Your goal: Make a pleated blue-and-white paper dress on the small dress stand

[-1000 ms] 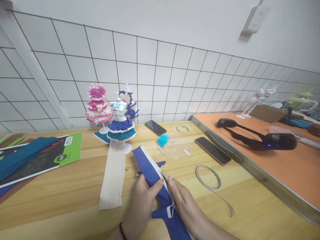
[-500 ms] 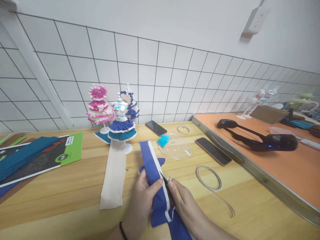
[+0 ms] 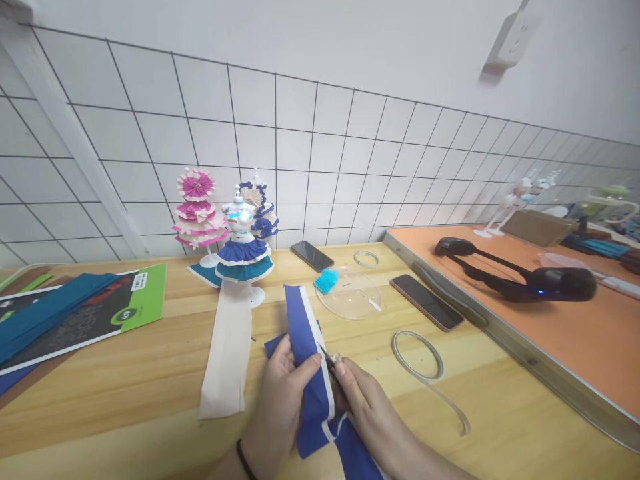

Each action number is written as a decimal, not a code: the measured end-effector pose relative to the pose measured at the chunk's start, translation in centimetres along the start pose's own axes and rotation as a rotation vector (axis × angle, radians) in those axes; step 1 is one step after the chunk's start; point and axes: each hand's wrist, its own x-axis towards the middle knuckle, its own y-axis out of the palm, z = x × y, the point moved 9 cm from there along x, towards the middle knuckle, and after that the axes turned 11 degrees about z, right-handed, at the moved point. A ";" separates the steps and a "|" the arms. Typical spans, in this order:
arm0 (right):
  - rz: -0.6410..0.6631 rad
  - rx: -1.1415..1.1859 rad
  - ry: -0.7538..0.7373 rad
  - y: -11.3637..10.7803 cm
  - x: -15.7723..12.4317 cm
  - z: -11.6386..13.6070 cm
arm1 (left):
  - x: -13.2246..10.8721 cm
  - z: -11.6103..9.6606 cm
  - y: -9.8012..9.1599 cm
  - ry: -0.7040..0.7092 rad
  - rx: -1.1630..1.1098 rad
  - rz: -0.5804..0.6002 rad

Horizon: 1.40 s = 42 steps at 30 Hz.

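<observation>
The left hand point(image 3: 283, 400) comes up from the bottom edge, palm turned inward, with thumb and fingers pinched on the blue strip point(image 3: 301, 327). The strip rises from between the two hands and tilts away from them. The right hand point(image 3: 367, 410) lies just right of it, fingers curled round small scissors point(image 3: 330, 359) whose tips meet the strip's white edge.

One white strip point(image 3: 227, 360) lies flat just left of the left hand. Right of the right hand is one tape ring point(image 3: 400, 347) with a loose tail. Beyond the hands are one clear disc point(image 3: 350, 303), two phones point(image 3: 311, 255) point(image 3: 426, 301) and one small ring point(image 3: 366, 253) — then three paper-dress dolls point(image 3: 244, 250) by the grid wall. Far left lies one green booklet point(image 3: 145, 293), and far right one orange board point(image 3: 575, 333) bearing a black headset point(image 3: 560, 283).
</observation>
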 end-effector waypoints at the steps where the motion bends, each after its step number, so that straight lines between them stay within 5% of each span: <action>1: 0.001 0.009 -0.001 0.0 0.0 0.0 | 0.1 0.1 0.0 0.003 0.003 0.011; 19: -0.036 0.140 0.053 -0.1 -0.1 -1.3 | 0.2 0.8 -0.1 -0.034 0.130 0.037; 31: 0.014 0.031 0.029 0.1 -0.2 0.1 | -0.2 0.3 0.5 -0.066 0.008 0.055; 42: 0.043 0.046 0.014 0.3 -0.1 -0.1 | 0.1 -0.5 -0.3 -0.006 0.262 0.017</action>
